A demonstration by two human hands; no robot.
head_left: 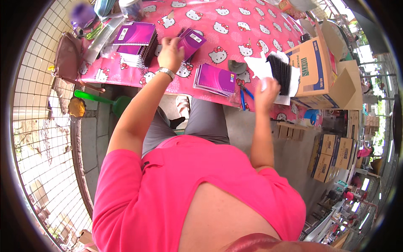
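Observation:
My left hand (pixel 170 55), with a metal watch on the wrist, has its fingers curled at the edge of a purple spiral notebook (pixel 194 41) on the table, pinching it. To its left stand piles of purple spiral notebooks (pixel 134 34). Nearer to me lies a stack of purple covers with pages (pixel 215 79); whether it is bound cannot be seen. My right hand (pixel 267 93) is closed beside black spiral binding coils (pixel 280 75) lying on white paper (pixel 257 66). A pale bit shows at its fingers, too blurred to name. Blue-handled pliers (pixel 243 100) lie left of that hand.
A pink cartoon-cat cloth (pixel 220 27) covers the table. An open cardboard box (pixel 310 69) stands at the right, a grey round object (pixel 237 66) near the middle. A brown pouch (pixel 67 56) is at the left edge, a green dustpan (pixel 121 105) below. Stacked cartons (pixel 329 157) stand right.

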